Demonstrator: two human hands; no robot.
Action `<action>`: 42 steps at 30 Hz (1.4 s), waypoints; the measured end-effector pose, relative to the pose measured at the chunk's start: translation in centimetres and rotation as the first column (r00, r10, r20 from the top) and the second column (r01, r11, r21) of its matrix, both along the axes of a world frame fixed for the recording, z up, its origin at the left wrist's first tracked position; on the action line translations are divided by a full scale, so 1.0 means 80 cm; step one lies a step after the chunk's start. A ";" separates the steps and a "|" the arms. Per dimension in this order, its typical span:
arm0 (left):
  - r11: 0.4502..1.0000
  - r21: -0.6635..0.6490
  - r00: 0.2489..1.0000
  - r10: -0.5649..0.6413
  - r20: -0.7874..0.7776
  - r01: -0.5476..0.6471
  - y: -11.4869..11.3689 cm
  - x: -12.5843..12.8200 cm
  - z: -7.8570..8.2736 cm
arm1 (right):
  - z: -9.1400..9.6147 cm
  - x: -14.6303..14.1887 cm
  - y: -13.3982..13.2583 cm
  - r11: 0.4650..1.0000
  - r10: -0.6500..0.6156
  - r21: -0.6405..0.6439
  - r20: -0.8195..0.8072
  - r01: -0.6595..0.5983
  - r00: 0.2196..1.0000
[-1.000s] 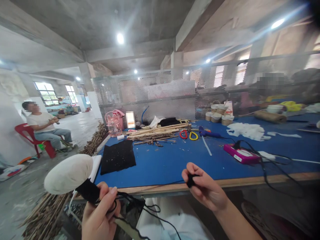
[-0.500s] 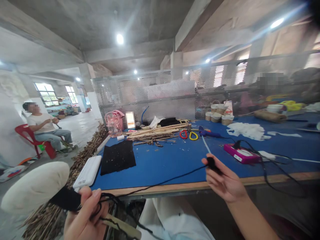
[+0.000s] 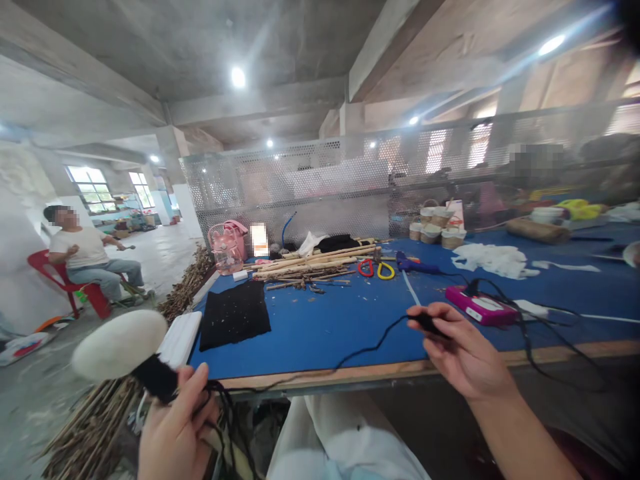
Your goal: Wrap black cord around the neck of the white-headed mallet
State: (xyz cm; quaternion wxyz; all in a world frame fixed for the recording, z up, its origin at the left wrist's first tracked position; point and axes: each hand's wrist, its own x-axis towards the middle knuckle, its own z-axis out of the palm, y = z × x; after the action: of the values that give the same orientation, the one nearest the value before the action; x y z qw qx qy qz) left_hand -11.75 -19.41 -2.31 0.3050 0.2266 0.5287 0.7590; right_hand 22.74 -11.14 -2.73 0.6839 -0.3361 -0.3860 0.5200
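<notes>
My left hand point(image 3: 173, 427), low at the left, is closed round the neck of a white stuffed fabric head point(image 3: 120, 343). Black cloth point(image 3: 156, 379) wraps that neck, and a pale stick, blurred now, extends below my fingers. Strands of black cord point(image 3: 367, 349) hang by my left hand. One length runs slackly across the table edge to my right hand point(image 3: 465, 353). There my fingers pinch a small dark bundle of the cord point(image 3: 430, 325) above the blue tabletop point(image 3: 310, 333).
A black cloth square point(image 3: 235, 317) and a white power bank point(image 3: 181, 339) lie at the table's left. Behind are sticks point(image 3: 320, 257), scissors point(image 3: 384, 270) and a glue gun point(image 3: 415, 265). A magenta box point(image 3: 480, 307) with cables sits right. A person point(image 3: 87, 253) sits far left.
My left hand has tilted the white head up and to the right. My right hand has shifted slightly right, and the cord between my hands has gone from taut to slack.
</notes>
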 end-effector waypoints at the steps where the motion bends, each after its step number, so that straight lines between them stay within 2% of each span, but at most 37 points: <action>1: 0.994 -0.045 0.991 -0.098 0.096 0.102 0.003 0.012 0.004 | 0.003 -0.015 -0.006 1.000 0.018 0.017 0.080 -0.020 0.997; 3: 0.971 -0.058 0.960 -0.220 0.175 0.233 0.009 0.034 0.006 | 0.008 -0.046 -0.020 0.992 0.104 0.039 0.298 -0.121 0.949; 5: 0.924 -0.049 0.911 -0.363 0.195 0.379 0.014 0.054 0.001 | 0.012 -0.079 -0.037 0.951 0.253 0.014 0.538 -0.309 0.804; 7: 0.871 -0.052 0.865 -0.476 0.157 0.488 0.017 0.071 -0.007 | 0.015 -0.108 -0.053 0.871 0.383 -0.034 0.673 -0.490 0.633; 8: 0.847 -0.053 0.844 -0.519 0.132 0.529 0.018 0.078 -0.012 | 0.015 -0.121 -0.059 0.830 0.440 -0.058 0.679 -0.555 0.588; 10: 0.803 -0.081 0.806 -0.582 0.104 0.590 0.020 0.091 -0.018 | 0.015 -0.141 -0.069 0.755 0.558 -0.099 0.616 -0.649 0.555; 12: 0.794 -0.109 0.801 -0.587 0.114 0.598 0.019 0.098 -0.022 | 0.013 -0.154 -0.072 0.702 0.649 -0.122 0.515 -0.702 0.560; 14: 0.812 -0.128 0.821 -0.553 0.141 0.569 0.018 0.102 -0.024 | 0.009 -0.161 -0.072 0.688 0.680 -0.101 0.435 -0.719 0.590; 16: 0.820 -0.170 0.836 -0.522 0.171 0.546 0.016 0.103 -0.026 | 0.006 -0.165 -0.071 0.699 0.669 -0.046 0.392 -0.713 0.631; 19: 0.798 -0.216 0.826 -0.525 0.207 0.562 0.016 0.104 -0.032 | 0.000 -0.170 -0.071 0.714 0.670 -0.027 0.317 -0.700 0.671; 22: 0.783 -0.171 0.798 -0.564 0.212 0.598 0.018 0.104 -0.039 | -0.006 -0.171 -0.070 0.737 0.666 -0.035 0.208 -0.675 0.716; 24: 0.791 -0.139 0.802 -0.577 0.155 0.596 0.020 0.101 -0.041 | -0.008 -0.169 -0.066 0.775 0.627 -0.024 0.157 -0.632 0.763; 26: 0.841 -0.116 0.848 -0.528 0.046 0.529 0.023 0.095 -0.039 | -0.008 -0.165 -0.061 0.818 0.573 -0.022 0.126 -0.575 0.810; 28: 0.901 -0.084 0.902 -0.429 -0.041 0.425 0.023 0.086 -0.034 | -0.007 -0.160 -0.053 0.875 0.483 -0.015 0.098 -0.484 0.870; 31: 0.940 -0.037 0.940 -0.341 -0.002 0.340 0.017 0.073 -0.019 | -0.006 -0.149 -0.039 0.952 0.304 -0.008 0.114 -0.305 0.946; 33: 0.953 -0.032 0.951 -0.300 0.070 0.302 0.008 0.065 -0.006 | -0.009 -0.138 -0.030 0.966 0.254 -0.013 0.193 -0.257 0.948; 36: 0.974 -0.026 0.969 -0.223 0.108 0.227 -0.008 0.054 0.015 | -0.014 -0.115 -0.016 0.945 0.326 -0.091 0.306 -0.313 0.895; 38: 0.981 -0.017 0.977 -0.190 0.097 0.192 -0.017 0.044 0.023 | -0.015 -0.096 -0.009 0.954 0.299 -0.132 0.301 -0.271 0.906; 40: 0.990 0.000 0.985 -0.137 0.100 0.138 -0.022 0.032 0.023 | -0.011 -0.075 -0.002 0.983 0.167 -0.120 0.222 -0.143 0.961; 42: 0.998 0.035 0.993 -0.061 0.097 0.058 -0.024 0.015 0.016 | -0.003 -0.051 0.005 0.999 -0.006 -0.053 0.097 0.012 0.995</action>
State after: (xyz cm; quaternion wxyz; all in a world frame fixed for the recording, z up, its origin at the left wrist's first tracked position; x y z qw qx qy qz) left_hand -10.52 -21.29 -1.03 0.3493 0.2098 0.4939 0.7681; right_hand 18.63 -10.70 -2.97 0.6575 -0.3807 -0.4032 0.5101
